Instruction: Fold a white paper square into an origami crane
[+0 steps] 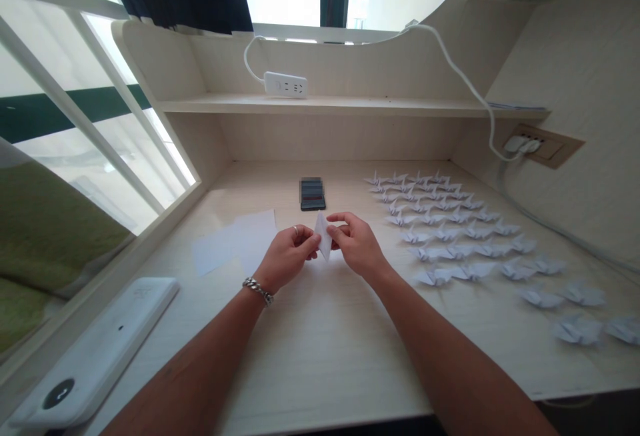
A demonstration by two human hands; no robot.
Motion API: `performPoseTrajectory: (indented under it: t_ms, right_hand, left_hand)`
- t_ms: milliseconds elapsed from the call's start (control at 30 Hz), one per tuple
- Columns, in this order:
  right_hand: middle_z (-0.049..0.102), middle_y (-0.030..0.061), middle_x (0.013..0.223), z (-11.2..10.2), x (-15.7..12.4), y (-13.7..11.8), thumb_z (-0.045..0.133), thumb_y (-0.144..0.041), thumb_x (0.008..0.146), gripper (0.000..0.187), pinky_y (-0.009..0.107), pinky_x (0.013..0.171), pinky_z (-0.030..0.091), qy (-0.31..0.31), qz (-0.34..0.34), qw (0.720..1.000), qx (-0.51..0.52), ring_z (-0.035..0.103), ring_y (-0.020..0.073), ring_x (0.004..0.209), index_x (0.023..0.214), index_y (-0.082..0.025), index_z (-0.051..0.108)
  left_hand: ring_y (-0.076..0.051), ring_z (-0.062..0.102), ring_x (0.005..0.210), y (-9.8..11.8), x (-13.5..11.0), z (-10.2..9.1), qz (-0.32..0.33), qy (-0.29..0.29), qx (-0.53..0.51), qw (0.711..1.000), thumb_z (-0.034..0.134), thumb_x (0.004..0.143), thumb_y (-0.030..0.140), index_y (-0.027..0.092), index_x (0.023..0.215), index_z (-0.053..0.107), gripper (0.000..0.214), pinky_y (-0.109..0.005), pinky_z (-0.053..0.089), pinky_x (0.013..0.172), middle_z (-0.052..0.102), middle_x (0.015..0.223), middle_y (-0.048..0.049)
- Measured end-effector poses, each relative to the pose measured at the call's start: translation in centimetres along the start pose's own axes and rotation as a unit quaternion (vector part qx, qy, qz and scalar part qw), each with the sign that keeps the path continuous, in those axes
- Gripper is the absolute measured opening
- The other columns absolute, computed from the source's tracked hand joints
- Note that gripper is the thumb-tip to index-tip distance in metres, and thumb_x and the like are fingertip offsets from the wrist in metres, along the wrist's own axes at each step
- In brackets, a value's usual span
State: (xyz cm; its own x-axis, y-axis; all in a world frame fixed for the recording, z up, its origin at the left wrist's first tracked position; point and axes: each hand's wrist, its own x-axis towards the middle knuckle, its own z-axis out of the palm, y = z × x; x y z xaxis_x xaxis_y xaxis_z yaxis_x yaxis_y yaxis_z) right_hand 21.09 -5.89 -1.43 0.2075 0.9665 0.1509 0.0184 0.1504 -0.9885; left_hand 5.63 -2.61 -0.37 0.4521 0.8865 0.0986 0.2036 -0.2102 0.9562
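Observation:
A small piece of folded white paper (324, 239), pointed at its top and bottom, is held upright over the middle of the desk. My left hand (291, 249), with a ring on one finger and a chain bracelet at the wrist, pinches its left side. On its right side my right hand (355, 239) grips it between thumb and fingers, the index finger curled above. White paper sheets (240, 239) lie flat left of my left hand. Several rows of folded paper cranes (440, 229) stand on the desk to the right.
Beyond my hands lies a dark phone (313, 195). A long white device (100, 356) rests at the desk's left edge. A white power strip (285, 85) sits on the shelf (340, 106), and a white cable (460, 73) runs down to the wall socket (545, 145).

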Motion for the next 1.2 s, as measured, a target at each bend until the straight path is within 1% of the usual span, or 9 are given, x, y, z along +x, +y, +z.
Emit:
performPoseTrajectory:
  t_ms: [133, 233, 400, 567, 633, 800, 933, 1033, 1200]
  right_hand:
    - [0.066, 0.0007, 0.064, 0.4, 0.0, -0.2, 0.071, -0.041, 0.072, 0.033, 0.033, 0.065, 0.055, -0.004, 0.066, 0.992, 0.106, 0.064, 0.0155, 0.061, 0.091, -0.015, 0.061]
    - [0.068, 0.0029, 0.066, 0.3, -0.1, -0.2, 0.079, -0.038, 0.062, 0.034, 0.03, 0.066, 0.054, -0.019, 0.09, 0.99, 0.108, 0.064, 0.0153, 0.063, 0.08, -0.013, 0.064]
    - [0.067, 0.0032, 0.066, 0.1, 0.0, 0.2, 0.075, -0.039, 0.065, 0.028, 0.029, 0.062, 0.051, -0.04, 0.045, 0.997, 0.045, 0.061, 0.0148, 0.061, 0.073, -0.014, 0.066]
    - [0.068, 0.0022, 0.069, 0.5, -0.4, -0.3, 0.08, -0.033, 0.061, 0.04, 0.027, 0.06, 0.049, -0.07, 0.063, 0.994, 0.054, 0.061, 0.0146, 0.063, 0.092, -0.014, 0.063]
    - [0.068, 0.0032, 0.07, 0.6, -0.6, -0.6, 0.081, -0.028, 0.058, 0.039, 0.028, 0.061, 0.049, -0.084, 0.079, 0.992, 0.051, 0.061, 0.0141, 0.063, 0.089, -0.013, 0.063]
    - [0.068, 0.0038, 0.072, 0.2, -0.5, -0.8, 0.076, -0.032, 0.061, 0.03, 0.029, 0.064, 0.049, -0.048, 0.065, 0.996, 0.048, 0.059, 0.0131, 0.063, 0.083, -0.012, 0.067]
    - [0.066, 0.0026, 0.067, -0.2, -0.3, -0.7, 0.072, -0.031, 0.065, 0.025, 0.027, 0.059, 0.045, -0.044, 0.034, 0.998, -0.009, 0.056, 0.0128, 0.059, 0.082, -0.013, 0.07]
    - [0.065, 0.0018, 0.065, -0.4, -0.5, -0.9, 0.07, -0.03, 0.068, 0.021, 0.026, 0.057, 0.042, -0.057, 0.014, 0.996, -0.066, 0.054, 0.0128, 0.058, 0.08, -0.013, 0.072]
    - [0.064, 0.0021, 0.064, -0.4, -0.7, -1.2, 0.07, -0.033, 0.07, 0.024, 0.026, 0.054, 0.04, -0.056, 0.003, 0.995, -0.079, 0.053, 0.0129, 0.058, 0.082, -0.013, 0.074]
  left_hand:
    - [-0.013, 0.057, 0.058, 0.1, 0.0, 0.1, 0.001, 0.045, -0.008, 0.999, 0.062, 0.08, 0.039, 0.015, 0.072, 0.06, 0.025, -0.027, 0.045, 0.059, 0.064, 0.061, -0.0026]
    - [-0.013, 0.058, 0.058, 0.2, -0.1, 0.1, -0.009, 0.045, -0.02, 0.999, 0.064, 0.078, 0.038, 0.014, 0.07, 0.06, 0.025, -0.027, 0.046, 0.06, 0.064, 0.061, -0.0028]
    - [-0.013, 0.058, 0.061, 0.8, -0.2, 0.1, -0.018, 0.024, -0.055, 0.998, 0.072, 0.071, 0.038, 0.013, 0.079, 0.065, 0.027, -0.026, 0.047, 0.06, 0.065, 0.066, -0.0027]
    - [-0.013, 0.058, 0.061, 0.5, 0.0, 0.0, -0.027, 0.091, -0.097, 0.991, 0.074, 0.069, 0.039, 0.012, 0.076, 0.066, 0.029, -0.027, 0.047, 0.062, 0.065, 0.066, -0.0036]
    - [-0.014, 0.06, 0.063, 0.4, 0.1, 0.0, -0.045, 0.094, -0.14, 0.985, 0.075, 0.068, 0.038, 0.012, 0.074, 0.065, 0.029, -0.028, 0.047, 0.064, 0.066, 0.067, -0.0038]
    - [-0.013, 0.061, 0.066, 0.5, 0.1, -0.3, -0.097, 0.076, -0.216, 0.969, 0.077, 0.066, 0.034, 0.012, 0.069, 0.062, 0.026, -0.026, 0.046, 0.065, 0.065, 0.069, -0.0039]
    - [-0.015, 0.064, 0.072, 0.8, 0.0, -0.8, -0.089, 0.078, -0.247, 0.962, 0.081, 0.061, 0.028, 0.014, 0.088, 0.064, 0.035, -0.028, 0.048, 0.068, 0.068, 0.077, -0.004]
    - [-0.017, 0.066, 0.076, 1.0, -0.1, -1.0, -0.04, 0.092, -0.2, 0.975, 0.086, 0.055, 0.026, 0.016, 0.096, 0.065, 0.047, -0.031, 0.05, 0.071, 0.071, 0.084, -0.0048]
    - [-0.018, 0.066, 0.07, 1.1, -0.3, -0.8, -0.024, 0.102, -0.109, 0.989, 0.086, 0.054, 0.028, 0.012, 0.078, 0.069, 0.034, -0.033, 0.051, 0.072, 0.072, 0.074, -0.0055]
